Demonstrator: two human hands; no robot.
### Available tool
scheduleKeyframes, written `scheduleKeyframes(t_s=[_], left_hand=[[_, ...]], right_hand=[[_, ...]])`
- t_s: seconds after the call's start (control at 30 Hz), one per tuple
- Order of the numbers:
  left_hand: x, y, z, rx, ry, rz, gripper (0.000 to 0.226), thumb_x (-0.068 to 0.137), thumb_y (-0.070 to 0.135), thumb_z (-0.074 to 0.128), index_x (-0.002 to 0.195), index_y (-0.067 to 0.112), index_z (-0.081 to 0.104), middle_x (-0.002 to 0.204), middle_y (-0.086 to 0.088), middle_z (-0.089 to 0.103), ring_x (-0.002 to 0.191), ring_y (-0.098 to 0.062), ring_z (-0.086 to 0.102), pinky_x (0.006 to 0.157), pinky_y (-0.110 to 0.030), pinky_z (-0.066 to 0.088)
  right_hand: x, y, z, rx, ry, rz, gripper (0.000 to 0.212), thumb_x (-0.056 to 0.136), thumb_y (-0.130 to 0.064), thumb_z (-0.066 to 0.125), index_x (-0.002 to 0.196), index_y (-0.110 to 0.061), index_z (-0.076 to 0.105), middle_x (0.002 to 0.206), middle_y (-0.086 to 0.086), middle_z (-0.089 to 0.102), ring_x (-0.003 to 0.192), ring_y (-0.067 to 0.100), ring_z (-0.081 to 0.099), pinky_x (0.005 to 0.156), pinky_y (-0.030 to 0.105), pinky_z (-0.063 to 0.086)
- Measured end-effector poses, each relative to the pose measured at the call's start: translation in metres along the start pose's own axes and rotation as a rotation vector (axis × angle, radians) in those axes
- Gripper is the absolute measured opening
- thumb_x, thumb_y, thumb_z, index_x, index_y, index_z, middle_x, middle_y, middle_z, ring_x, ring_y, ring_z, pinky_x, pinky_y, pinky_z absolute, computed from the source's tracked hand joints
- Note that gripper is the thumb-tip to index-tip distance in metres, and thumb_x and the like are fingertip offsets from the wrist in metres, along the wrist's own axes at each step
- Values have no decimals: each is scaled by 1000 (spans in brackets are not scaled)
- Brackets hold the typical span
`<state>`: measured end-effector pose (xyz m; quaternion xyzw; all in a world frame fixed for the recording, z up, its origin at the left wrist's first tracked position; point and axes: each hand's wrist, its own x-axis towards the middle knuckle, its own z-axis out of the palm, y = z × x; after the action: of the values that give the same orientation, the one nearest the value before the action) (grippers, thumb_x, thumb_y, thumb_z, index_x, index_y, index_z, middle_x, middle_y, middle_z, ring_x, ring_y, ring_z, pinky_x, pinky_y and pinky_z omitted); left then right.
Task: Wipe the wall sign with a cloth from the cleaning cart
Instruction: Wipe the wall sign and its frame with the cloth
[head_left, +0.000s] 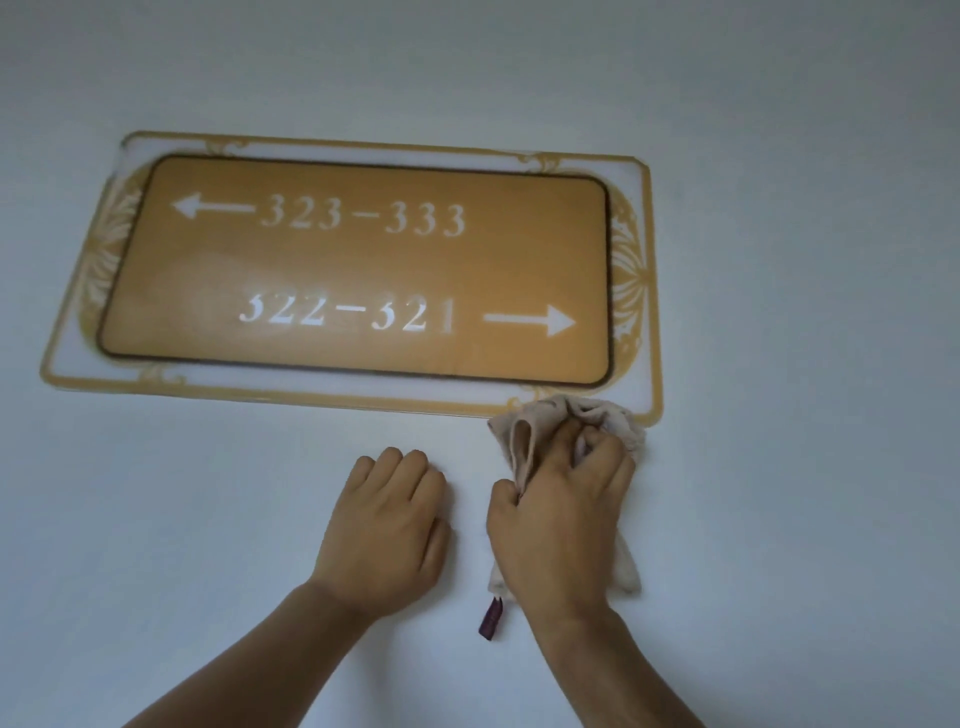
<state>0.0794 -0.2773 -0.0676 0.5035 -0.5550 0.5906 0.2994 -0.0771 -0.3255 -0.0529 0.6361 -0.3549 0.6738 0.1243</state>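
Sign: rectangular orange-brown wall sign with dark rounded border, clear outer plate and gold ornamental trim; mounted flat on the wall, tilted slightly in this view.
Lettering: white, upper row "323–333" with arrow pointing left; lower row "322–321" with arrow pointing right, last digit faint.
Wall: plain pale grey-white wall, filling the whole view around the sign.
Cloth: crumpled beige cloth, bunched against the sign's lower right corner, overlapping the gold trim there; loose end hanging below the palm, with a small dark purple tag dangling at the bottom.
Right hand: fingers clenched around the cloth, pressing the bundle to the corner of the sign.
Left hand: just beside the right hand, below the sign's lower edge, apart from the sign; fingers curled in loosely, holding nothing, knuckles toward the wall.
Forearms: bare, rising from the lower edge of the view.
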Motion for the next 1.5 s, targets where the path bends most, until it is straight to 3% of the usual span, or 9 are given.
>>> scheduleKeyframes(t_s=[0.1,0.33,0.57,0.67,0.77,0.93,1.1,1.23,1.5], left_hand=[[-14,-21,-8,55,-80,126,11,72,20,51,73,11,45,77,-7,44,67,-28,36,62,-39,32],[-48,-65,-15,35,44,-163,14,79,21,42,73,9,45,78,-7,42,68,-28,36,64,-40,30],[-44,-68,-16,-15,51,-158,20,82,25,42,75,10,53,78,-7,49,70,-29,41,65,-39,29],[-45,-88,-23,-23,-8,-55,29,85,29,41,82,10,62,83,-7,59,74,-30,47,66,-40,33],[-57,-129,-34,88,-24,84,23,81,26,45,74,6,55,78,-12,52,69,-30,43,64,-41,33],[-66,-154,-33,40,144,-171,17,81,21,40,72,7,45,79,-11,42,71,-29,39,66,-40,29],[-67,-174,-29,-50,391,-953,20,86,19,37,82,4,49,93,-21,49,88,-37,45,74,-44,28],[-72,-203,-34,32,324,-828,17,88,23,39,82,8,46,86,-15,48,83,-35,45,71,-41,25],[-82,-244,-42,60,308,-728,24,81,13,64,75,13,40,83,-16,47,78,-32,41,67,-40,27]], right_hand=[[1,-11,4,-138,-8,7,75,75,-30,59,135,11,48,122,28,46,112,37,41,108,41,35],[-11,-26,11,-129,-4,-134,61,68,-18,63,121,12,59,113,28,51,106,38,43,102,50,45],[-29,-98,39,-126,-124,-368,59,80,-21,54,132,7,54,120,19,53,114,29,43,108,36,36],[-33,-126,49,-103,-141,-379,60,77,-15,40,128,14,55,118,23,53,113,33,45,107,39,38],[-33,-127,54,-222,-161,-412,60,78,-17,51,128,14,54,116,23,52,110,33,45,106,39,33],[-35,-138,65,-181,-159,-501,60,75,-14,59,131,9,55,115,17,49,107,29,43,102,33,34],[-42,-205,95,-32,-199,-715,52,77,-10,55,126,9,58,124,18,49,115,30,41,107,37,38],[-38,-243,114,2,-169,-817,32,79,-5,54,107,6,65,121,15,52,107,28,42,89,32,34],[-39,-246,123,-57,-80,-875,49,74,-13,51,117,6,66,121,19,56,115,35,46,103,45,40]])
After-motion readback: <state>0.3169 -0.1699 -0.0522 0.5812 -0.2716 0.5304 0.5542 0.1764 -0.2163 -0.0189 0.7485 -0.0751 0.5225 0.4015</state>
